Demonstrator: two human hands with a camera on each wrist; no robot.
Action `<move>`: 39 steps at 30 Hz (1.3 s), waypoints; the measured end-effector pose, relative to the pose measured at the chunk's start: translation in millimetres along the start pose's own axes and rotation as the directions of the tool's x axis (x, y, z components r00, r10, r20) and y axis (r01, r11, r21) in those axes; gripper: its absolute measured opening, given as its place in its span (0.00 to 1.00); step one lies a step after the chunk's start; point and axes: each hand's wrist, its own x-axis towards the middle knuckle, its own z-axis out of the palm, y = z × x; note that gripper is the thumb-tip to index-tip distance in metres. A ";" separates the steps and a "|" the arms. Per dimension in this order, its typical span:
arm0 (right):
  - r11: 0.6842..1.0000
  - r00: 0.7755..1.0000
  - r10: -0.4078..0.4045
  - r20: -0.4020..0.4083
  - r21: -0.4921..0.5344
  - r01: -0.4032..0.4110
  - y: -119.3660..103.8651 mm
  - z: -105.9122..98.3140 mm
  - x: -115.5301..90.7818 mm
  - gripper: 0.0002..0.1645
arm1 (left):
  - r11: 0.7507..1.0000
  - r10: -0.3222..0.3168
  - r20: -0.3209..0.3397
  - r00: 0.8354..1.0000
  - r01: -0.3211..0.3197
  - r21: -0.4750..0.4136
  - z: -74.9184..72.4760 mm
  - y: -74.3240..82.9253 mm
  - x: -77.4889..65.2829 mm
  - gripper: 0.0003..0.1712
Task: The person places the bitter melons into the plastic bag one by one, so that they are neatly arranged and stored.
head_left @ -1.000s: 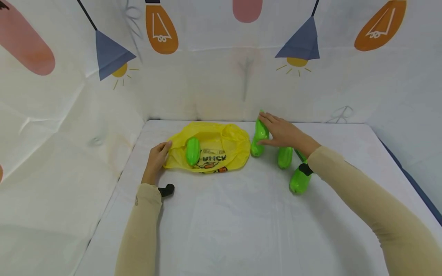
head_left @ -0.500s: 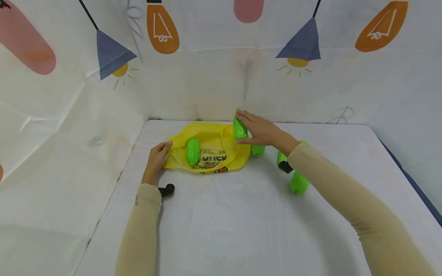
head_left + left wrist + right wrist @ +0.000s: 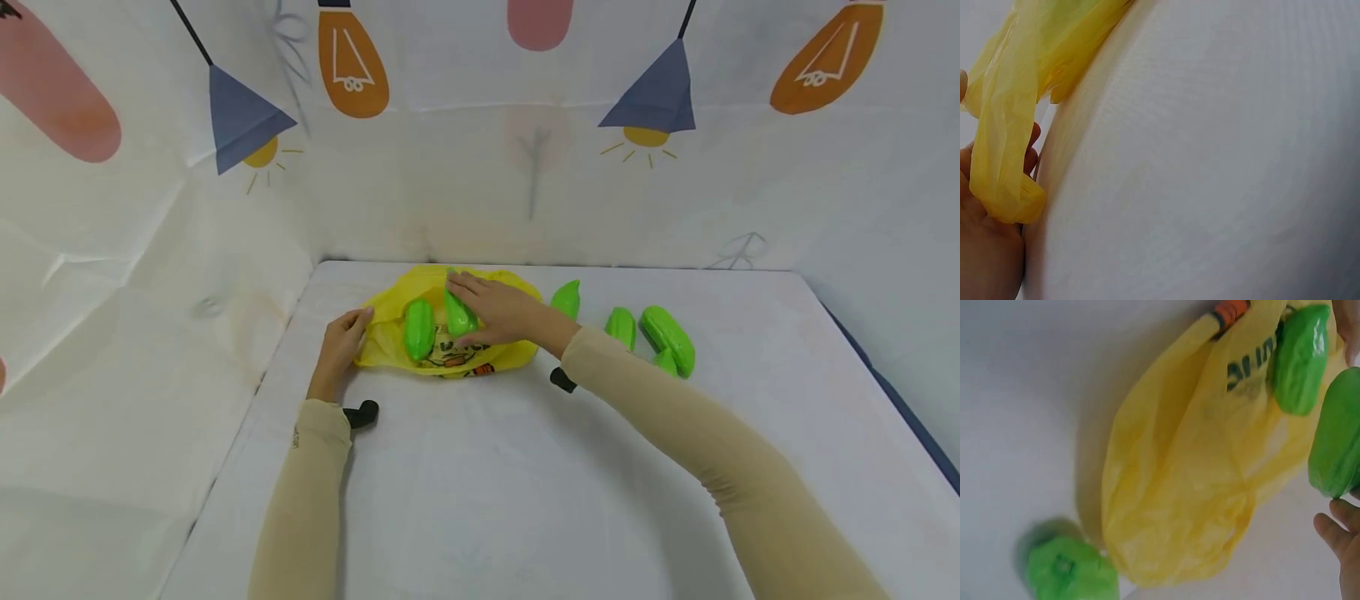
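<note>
A yellow plastic bag with dark print lies near the back of the table. My left hand pinches its left edge; in the left wrist view a bag handle hangs across the palm. One glossy green toy gourd rests on the bag's left half. Over the bag, my right hand grips another green toy gourd between thumb and fingers. That held gourd shows at the right edge of the right wrist view, fingertips at its lower end.
Several more green toy gourds lie right of the bag: one close to its edge, another farther right, and a larger one partly over a gourd hidden by the sleeve. A printed white sheet rises behind the table.
My right hand has carried its gourd leftward from beside the bag to above it, next to the gourd lying there. My left hand has stayed at the bag's edge.
</note>
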 end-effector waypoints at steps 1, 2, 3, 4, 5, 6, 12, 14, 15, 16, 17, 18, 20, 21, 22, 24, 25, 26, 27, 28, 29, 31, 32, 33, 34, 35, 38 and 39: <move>1.000 1.000 -0.009 0.009 -0.009 0.009 -3.6 1.8 2.4 0.60 | 1.000 -0.002 -0.001 1.000 0.002 -0.001 0.0 0.2 0.0 0.47; 1.000 1.000 -0.017 0.022 -0.014 0.017 -6.7 3.9 4.7 0.61 | 1.000 -0.002 -0.002 1.000 0.002 0.001 0.0 0.5 0.0 0.47; 1.000 0.999 -0.023 0.035 -0.020 0.024 -9.8 6.1 6.6 0.60 | 1.000 0.000 -0.004 1.000 0.000 0.002 -0.1 0.8 -0.3 0.46; 0.999 0.999 -0.031 0.045 -0.020 0.032 -12.3 8.4 8.4 0.60 | 1.000 0.001 -0.007 1.000 -0.001 0.003 -0.3 1.4 -0.6 0.46; 0.999 0.998 -0.037 0.053 -0.019 0.039 -14.4 10.8 10.1 0.60 | 1.000 0.002 -0.009 1.000 -0.002 0.004 -0.5 1.8 -0.9 0.46; 0.999 0.997 -0.044 0.061 -0.022 0.045 -16.1 13.2 11.6 0.60 | 1.000 0.004 -0.012 1.000 -0.004 0.007 -0.7 2.2 -1.2 0.46; 0.998 0.995 -0.052 0.083 -0.036 0.055 -21.3 25.0 18.7 0.59 | 1.000 0.023 -0.019 1.000 -0.023 0.005 -0.3 3.3 -2.0 0.45; 0.997 0.995 -0.056 0.083 -0.041 0.060 -21.7 27.8 20.4 0.59 | 1.000 0.031 -0.021 0.999 -0.031 0.007 -0.1 3.4 -2.1 0.45; 0.998 0.995 -0.057 0.082 -0.036 0.061 -21.8 28.8 21.0 0.59 | 1.000 0.030 -0.020 0.999 -0.030 0.005 0.0 3.5 -2.2 0.45; 0.997 0.995 -0.057 0.082 -0.037 0.060 -21.8 29.8 21.6 0.59 | 1.000 0.029 -0.019 0.999 -0.029 0.001 0.1 3.7 -2.2 0.45; 0.998 0.995 -0.055 0.082 -0.033 0.058 -21.8 30.3 22.0 0.59 | 1.000 0.029 -0.018 0.999 -0.029 -0.002 0.2 3.8 -2.1 0.44; 0.998 0.995 -0.051 0.081 -0.031 0.054 -21.7 30.9 22.3 0.59 | 1.000 0.027 -0.016 1.000 -0.027 -0.003 0.4 3.9 -2.0 0.44; 0.999 0.996 -0.039 0.082 -0.022 0.041 -21.2 31.4 22.7 0.59 | 1.000 0.024 -0.013 1.000 -0.024 0.001 0.6 4.0 -1.5 0.44; 0.999 0.996 -0.031 0.083 -0.015 0.033 -20.8 31.8 22.8 0.59 | 1.000 0.020 -0.013 1.000 -0.020 -0.001 0.8 4.1 -1.5 0.44; 1.000 0.996 -0.025 0.083 -0.007 0.026 -20.5 32.2 22.9 0.59 | 1.000 0.017 -0.014 1.000 -0.017 0.000 0.9 4.1 -1.4 0.44; 1.000 0.996 -0.012 0.084 0.003 0.012 -19.3 33.2 23.2 0.59 | 1.000 0.007 -0.014 1.000 -0.007 0.005 1.1 4.1 -1.4 0.44; 1.000 0.996 -0.007 0.086 0.004 0.007 -18.6 34.0 23.4 0.59 | 1.000 0.001 -0.016 1.000 -0.001 0.003 1.2 4.2 -1.4 0.44; 1.000 0.996 -0.002 0.087 0.004 0.001 -17.7 35.0 23.6 0.59 | 1.000 -0.007 -0.017 1.000 0.007 -0.003 1.4 4.4 -1.6 0.44; 1.000 0.996 0.003 0.088 0.002 -0.003 -16.9 36.0 23.8 0.59 | 1.000 -0.013 -0.018 1.000 0.013 -0.007 1.4 4.5 -1.7 0.44; 1.000 0.996 0.006 0.089 0.000 -0.006 -16.2 37.0 23.9 0.60 | 1.000 -0.021 -0.017 1.000 0.021 -0.010 1.5 4.6 -1.7 0.44; 1.000 0.996 0.008 0.091 -0.003 -0.008 -15.3 38.1 24.2 0.59 | 1.000 -0.028 -0.016 0.999 0.028 -0.013 1.4 4.7 -1.7 0.45; 1.000 0.996 0.009 0.091 -0.007 -0.008 -14.2 39.7 24.3 0.59 | 0.999 -0.040 -0.017 0.999 0.039 -0.023 1.2 4.8 -1.5 0.45; 1.000 0.996 0.008 0.090 -0.007 -0.008 -13.9 40.3 24.4 0.59 | 0.999 -0.045 -0.015 0.999 0.044 -0.024 1.2 4.6 -1.4 0.45; 1.000 0.996 0.006 0.090 -0.009 -0.006 -13.5 41.0 24.5 0.59 | 0.998 -0.049 -0.014 0.999 0.048 -0.026 1.2 4.5 -1.3 0.45; 1.000 0.996 0.004 0.088 -0.010 -0.003 -13.4 41.5 24.6 0.59 | 0.998 -0.053 -0.013 0.999 0.052 -0.029 1.1 4.3 -1.2 0.45; 1.000 0.996 0.003 0.087 -0.012 -0.001 -13.2 42.0 24.8 0.59 | 0.998 -0.055 -0.013 0.998 0.055 -0.031 1.2 4.2 -1.2 0.45; 1.000 0.996 0.002 0.087 -0.028 0.000 -13.8 43.3 25.1 0.59 | 0.998 -0.059 -0.014 0.998 0.059 -0.035 1.2 3.6 -0.8 0.45; 1.000 0.996 0.002 0.087 -0.031 0.001 -14.2 43.8 25.3 0.60 | 0.997 -0.059 -0.015 0.998 0.058 -0.040 1.3 3.5 -0.9 0.45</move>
